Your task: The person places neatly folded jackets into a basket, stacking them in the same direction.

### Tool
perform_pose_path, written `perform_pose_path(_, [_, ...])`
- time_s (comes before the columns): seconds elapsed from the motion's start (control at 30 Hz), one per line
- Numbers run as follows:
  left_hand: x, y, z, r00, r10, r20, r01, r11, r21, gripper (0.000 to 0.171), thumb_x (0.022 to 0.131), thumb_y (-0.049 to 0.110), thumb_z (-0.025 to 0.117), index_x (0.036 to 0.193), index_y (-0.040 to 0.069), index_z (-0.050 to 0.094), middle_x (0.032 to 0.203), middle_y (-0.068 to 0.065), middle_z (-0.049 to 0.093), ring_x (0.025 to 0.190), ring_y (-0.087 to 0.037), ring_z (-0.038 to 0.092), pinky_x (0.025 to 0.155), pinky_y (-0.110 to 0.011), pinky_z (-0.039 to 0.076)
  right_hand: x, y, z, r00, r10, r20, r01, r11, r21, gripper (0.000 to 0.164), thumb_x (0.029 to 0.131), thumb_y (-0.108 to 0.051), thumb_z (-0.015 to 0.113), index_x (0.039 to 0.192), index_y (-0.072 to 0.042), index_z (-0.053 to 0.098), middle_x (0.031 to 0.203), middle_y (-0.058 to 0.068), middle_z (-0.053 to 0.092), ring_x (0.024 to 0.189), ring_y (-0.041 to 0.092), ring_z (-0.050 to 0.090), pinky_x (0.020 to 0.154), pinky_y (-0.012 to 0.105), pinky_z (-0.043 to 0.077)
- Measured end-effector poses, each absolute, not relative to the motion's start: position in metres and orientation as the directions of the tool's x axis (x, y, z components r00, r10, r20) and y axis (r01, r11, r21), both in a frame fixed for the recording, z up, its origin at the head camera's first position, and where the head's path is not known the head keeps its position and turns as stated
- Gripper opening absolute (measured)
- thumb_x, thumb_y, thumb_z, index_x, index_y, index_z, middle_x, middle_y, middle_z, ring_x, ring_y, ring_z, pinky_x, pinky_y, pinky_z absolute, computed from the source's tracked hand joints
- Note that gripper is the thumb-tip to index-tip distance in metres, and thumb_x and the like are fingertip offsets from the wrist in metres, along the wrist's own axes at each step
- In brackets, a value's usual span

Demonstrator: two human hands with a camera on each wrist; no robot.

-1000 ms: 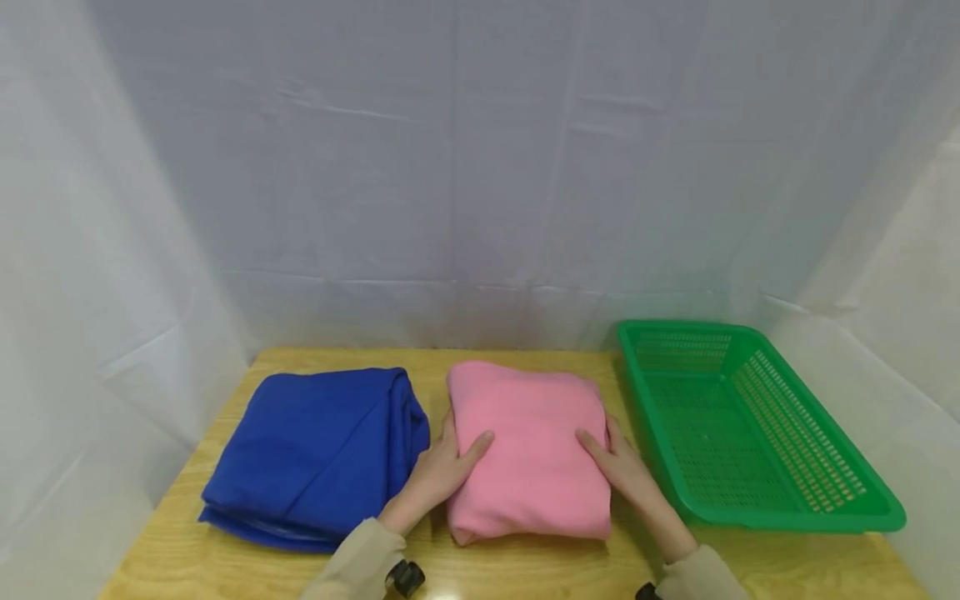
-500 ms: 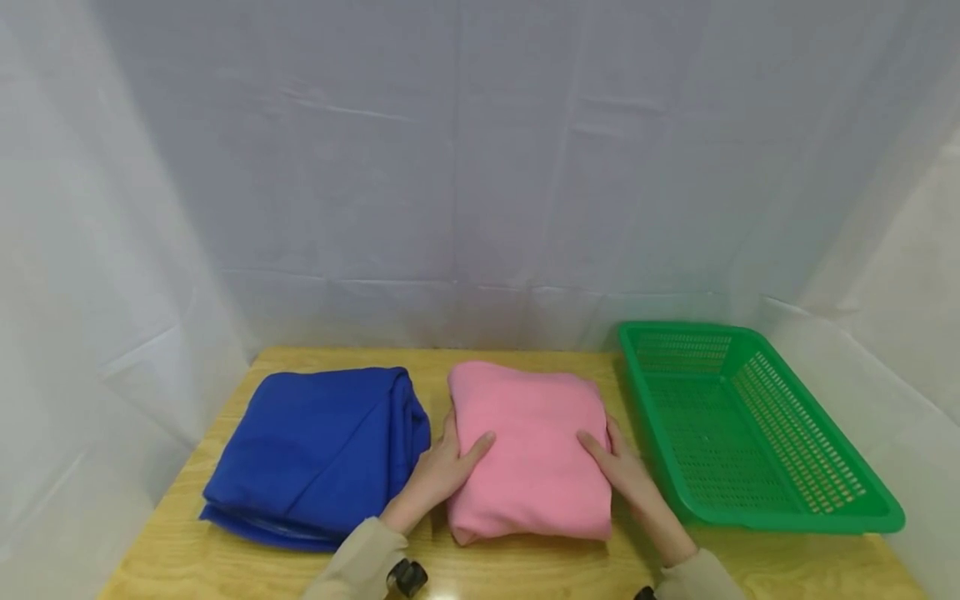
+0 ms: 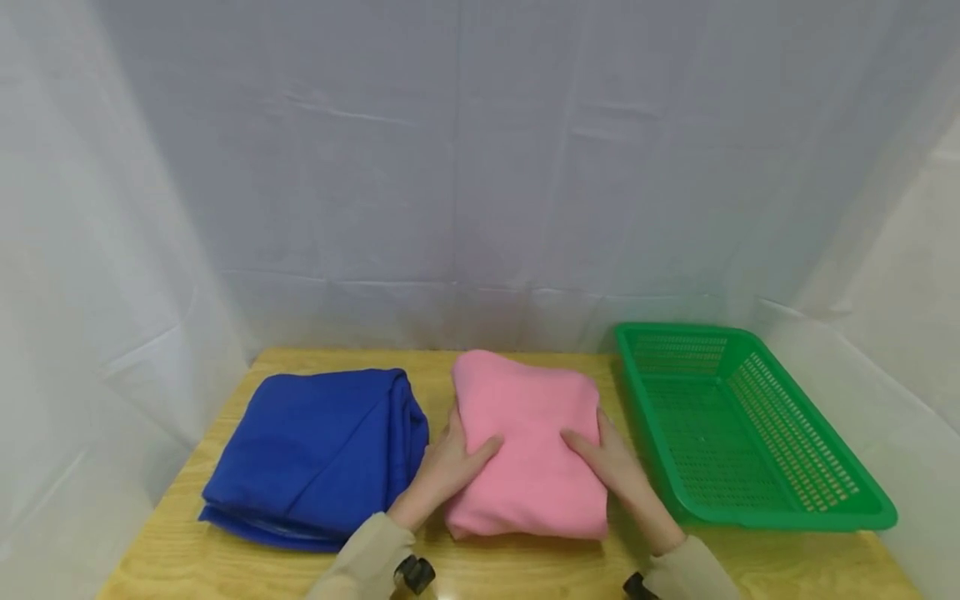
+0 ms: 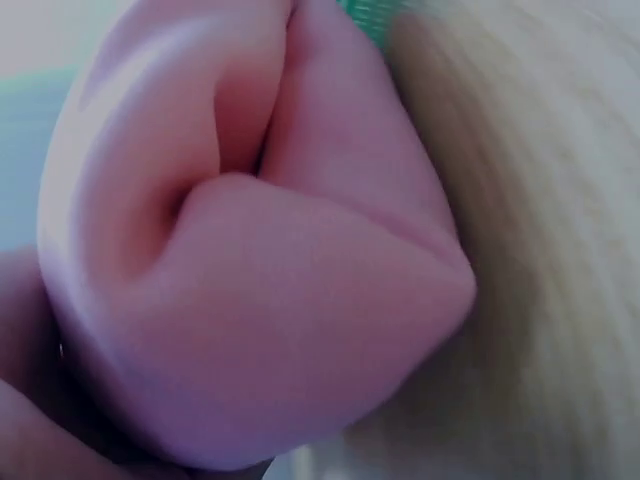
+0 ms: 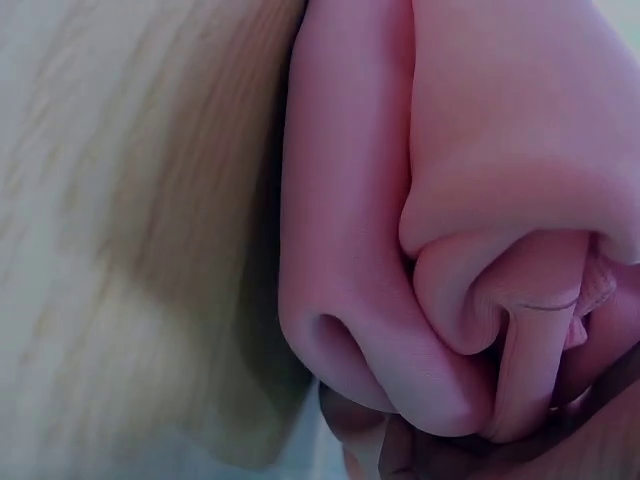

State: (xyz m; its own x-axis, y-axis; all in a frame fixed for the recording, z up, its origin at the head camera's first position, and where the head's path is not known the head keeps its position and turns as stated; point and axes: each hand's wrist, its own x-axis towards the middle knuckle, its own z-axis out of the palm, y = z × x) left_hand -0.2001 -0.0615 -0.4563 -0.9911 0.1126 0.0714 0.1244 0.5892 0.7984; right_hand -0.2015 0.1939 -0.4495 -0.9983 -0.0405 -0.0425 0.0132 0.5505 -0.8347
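Observation:
A thick folded pink cloth (image 3: 528, 458) lies at the middle of the table in the head view. My left hand (image 3: 450, 458) grips its left side, thumb on top and fingers down along the edge. On the opposite side my right hand (image 3: 611, 458) holds it the same way. Both wrist views show the rolled layers of the pink cloth (image 4: 290, 320) close up. In the right wrist view, fingertips (image 5: 355, 415) reach under the bundle's end. A folded blue cloth (image 3: 315, 454) lies left of my left hand.
A green plastic basket (image 3: 663, 450) with slotted walls stands to the right of my right hand. White sheeting (image 3: 450, 167) hangs behind and at both sides. The wooden table (image 3: 172, 558) has its back edge against the sheeting.
In the last half second the pink cloth has lifted slightly at its far edge and been squeezed a little narrower between both hands. The blue cloth stays in place.

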Motion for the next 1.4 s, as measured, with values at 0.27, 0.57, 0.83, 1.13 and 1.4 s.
perform_pose_path(0.27, [-0.202, -0.062, -0.428, -0.978, 0.141, 0.155, 0.209, 0.618, 0.758, 0.097, 0.095, 0.046, 0.065, 0.16, -0.003, 0.011, 0.148, -0.035, 0.044, 0.119, -0.051, 0.058, 0.098, -0.065, 0.045, -0.195, 0.183, -0.419, -0.98, -0.031, 0.197, -0.148, 0.776, -0.613, 0.045, 0.101, -0.025, 0.059, 0.132, 0.006, 0.048, 0.109, 0.031, 0.065, 0.084, 0.041, 0.066, 0.07, 0.053, 0.053])
perform_pose_path(0.57, [-0.202, -0.06, -0.401, -0.958, 0.167, 0.231, 0.279, 0.712, 0.645, 0.096, 0.097, 0.05, 0.06, 0.161, -0.001, 0.01, 0.145, -0.032, 0.049, 0.109, -0.048, 0.063, 0.092, -0.056, 0.052, -0.191, 0.173, -0.387, -0.926, -0.107, 0.361, -0.274, 0.849, -0.452, 0.02, 0.1, -0.016, 0.061, 0.102, 0.0, 0.048, 0.067, 0.01, 0.048, 0.053, 0.025, 0.05, 0.048, 0.036, 0.04])
perform_pose_path(0.83, [-0.2, -0.054, -0.384, -0.942, 0.186, 0.28, 0.319, 0.754, 0.574, 0.091, 0.097, 0.05, 0.06, 0.159, -0.002, 0.019, 0.133, -0.032, 0.057, 0.104, -0.048, 0.065, 0.087, -0.058, 0.052, -0.191, 0.178, -0.378, -0.93, -0.131, 0.343, -0.281, 0.855, -0.436, 0.019, 0.102, -0.016, 0.059, 0.1, -0.001, 0.047, 0.065, 0.009, 0.047, 0.056, 0.026, 0.051, 0.051, 0.037, 0.043])
perform_pose_path(1.13, [-0.206, -0.036, -0.366, -0.934, 0.21, 0.29, 0.346, 0.74, 0.576, 0.095, 0.098, 0.054, 0.058, 0.16, -0.003, 0.015, 0.132, -0.032, 0.057, 0.106, -0.046, 0.063, 0.09, -0.057, 0.051, -0.19, 0.198, -0.357, -0.924, -0.128, 0.361, -0.287, 0.856, -0.43, 0.019, 0.102, -0.015, 0.057, 0.096, -0.001, 0.046, 0.064, 0.008, 0.045, 0.056, 0.025, 0.05, 0.052, 0.037, 0.04])
perform_pose_path(1.4, [-0.212, -0.006, -0.344, -0.932, 0.242, 0.271, 0.36, 0.713, 0.602, 0.097, 0.098, 0.055, 0.057, 0.161, -0.002, 0.01, 0.141, -0.032, 0.051, 0.119, -0.046, 0.059, 0.099, -0.057, 0.048, -0.187, 0.233, -0.329, -0.942, -0.13, 0.31, -0.261, 0.866, -0.428, 0.021, 0.105, -0.02, 0.052, 0.1, -0.001, 0.044, 0.065, 0.007, 0.044, 0.055, 0.021, 0.048, 0.053, 0.033, 0.039])
